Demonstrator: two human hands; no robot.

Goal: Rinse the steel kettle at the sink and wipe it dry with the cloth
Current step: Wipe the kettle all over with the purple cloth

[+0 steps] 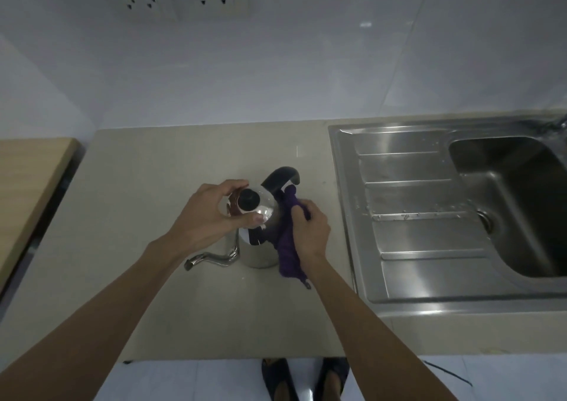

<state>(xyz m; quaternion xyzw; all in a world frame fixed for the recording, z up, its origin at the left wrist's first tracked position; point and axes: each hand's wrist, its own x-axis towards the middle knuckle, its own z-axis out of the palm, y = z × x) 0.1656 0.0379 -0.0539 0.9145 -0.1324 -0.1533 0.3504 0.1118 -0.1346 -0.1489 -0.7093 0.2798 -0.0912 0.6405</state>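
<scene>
A steel kettle point(259, 247) with a black handle, a black lid knob and a thin curved spout stands on the beige counter point(153, 185), left of the sink. My left hand point(211, 213) grips its lid from the left, fingers around the rim. My right hand point(310, 231) presses a purple cloth point(288, 247) against the kettle's right side. The cloth hangs down to the counter. The spout points to the lower left.
A steel sink point(429, 216) with a ribbed drainboard and a deep basin point(521, 201) lies to the right, with water drops on it. A wooden surface point(27, 185) borders the counter on the left. Wall sockets point(181, 0) sit above. My feet show below the counter edge.
</scene>
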